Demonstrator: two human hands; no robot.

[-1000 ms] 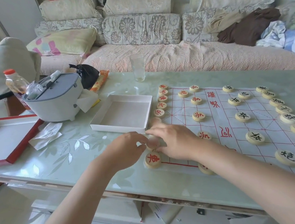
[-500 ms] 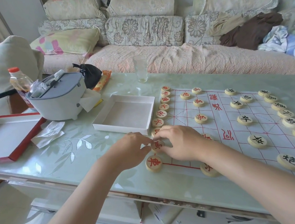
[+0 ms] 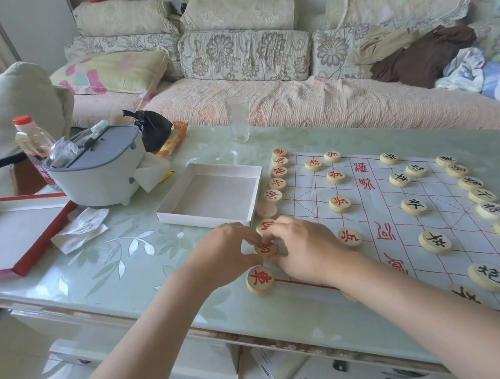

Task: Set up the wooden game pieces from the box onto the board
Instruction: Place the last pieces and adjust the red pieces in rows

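- The left hand (image 3: 224,252) and right hand (image 3: 302,251) meet at lower centre of the frame. Both pinch one round pale wooden disc with a red character (image 3: 266,247) by its rim. It lies at the left edge of the white paper board with a red grid (image 3: 312,190).
- Risk — the pinched disc sits just above the red-marked corner disc (image 3: 260,279) and just below another red-marked disc (image 3: 265,225), so a careless push could knock either off its point.
- The board is thin paper on a glossy green table (image 3: 128,260). Dragging the disc rather than lifting it would likely shift or wrinkle the sheet.
- A blank-faced disc (image 3: 266,209) higher in the column shows no character — probably face down, and easily missed.
- The shallow white cardboard box (image 3: 213,194), left of the board, looks empty.
- A second ago the pinched disc looked pale, with no mark readable. Now its red character faces up, and the hands are at the same spot.
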